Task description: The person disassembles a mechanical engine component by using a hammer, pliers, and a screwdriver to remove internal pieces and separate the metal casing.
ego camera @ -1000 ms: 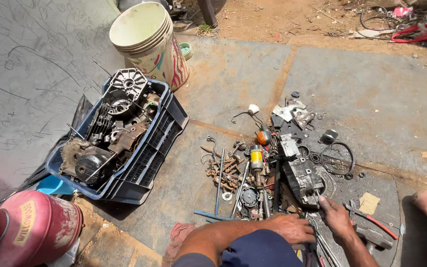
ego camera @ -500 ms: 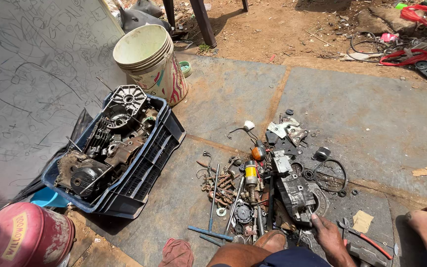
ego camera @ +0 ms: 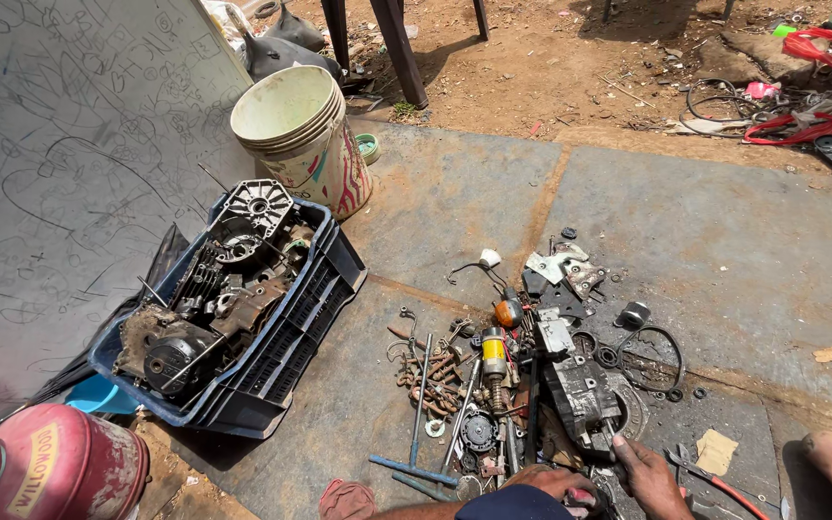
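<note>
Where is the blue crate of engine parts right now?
In the head view, the blue crate sits left of centre, beside the grey wall, below the pale bucket.

Open-air repair workshop: engine parts [ego camera: 580,390], tools and a parts crate [ego camera: 305,332] on concrete.

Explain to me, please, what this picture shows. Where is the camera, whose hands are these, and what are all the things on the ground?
The camera sits on a person's head and looks down, so the hands at the bottom edge are that person's own. The right hand rests against a grey metal engine part on the concrete floor; whether it grips anything, I cannot tell. The left hand lies low beside it, partly hidden by a dark sleeve. Around them lie small metal parts and long hand tools, and red-handled pliers. To the left, a blue plastic crate holds bigger engine pieces. Behind it stands a cream-coloured bucket. A red can is at the bottom left.
</note>
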